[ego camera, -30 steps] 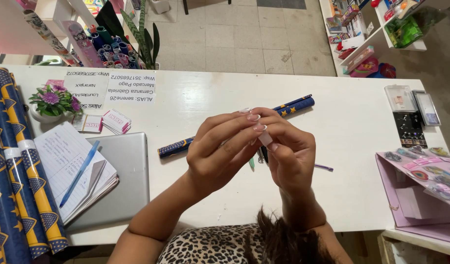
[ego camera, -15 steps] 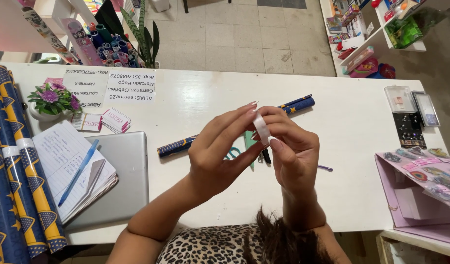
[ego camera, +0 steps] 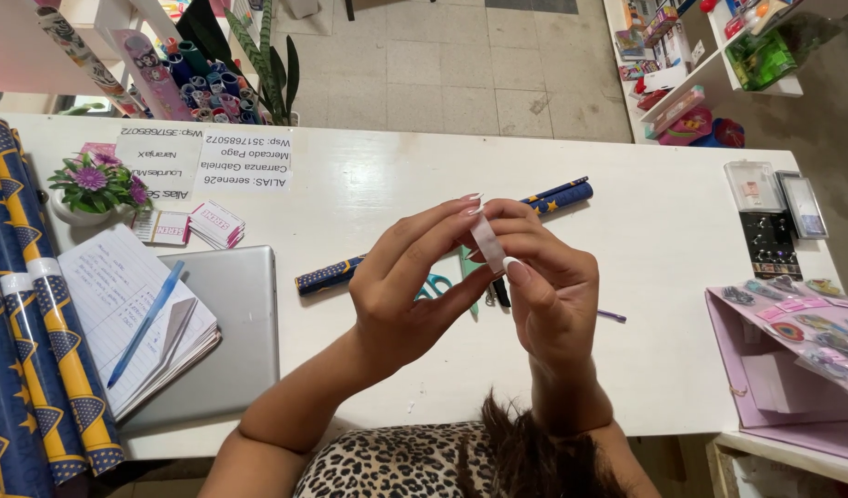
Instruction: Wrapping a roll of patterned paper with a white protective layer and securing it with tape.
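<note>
Against the frame half a second back, I note that both hands have risen slightly and the strip of tape stands more upright; the table layout is unchanged.

White table [ego camera: 645, 231]: one, smooth, flat top, running left to right across the view.

Rolls of wrapping paper: I count about four blue-and-yellow ones [ego camera: 27, 304] lying at the left edge, glossy, long cylinders. One more narrow blue roll with yellow stars [ego camera: 557, 195] lies behind the hands, mostly hidden by them.

Laptop [ego camera: 225, 332]: one, closed, matte grey lid, near left.

Pink folder [ego camera: 793, 369]: one, open at the right edge, holding clear sleeves of small stickers.

Notebook [ego camera: 119, 314]: one, lined pages, open on the laptop's left, with one blue pen [ego camera: 147, 321] lying across it.

Flower pot [ego camera: 92, 189]: one, white and round, purple blooms, far left.

Left hand [ego camera: 405, 286]: fingers spread and curved, thumb and fingertips pinching the lower edge of the tape.

Right hand [ego camera: 548, 286]: closed on the tape, thumb pressing it against the forefinger.

Scissors [ego camera: 438, 284]: one pair, teal handles, on the table under the hands, partly hidden.

Strip of tape [ego camera: 487, 242]: one, short, whitish and translucent, held between both hands above the table's middle.
</note>
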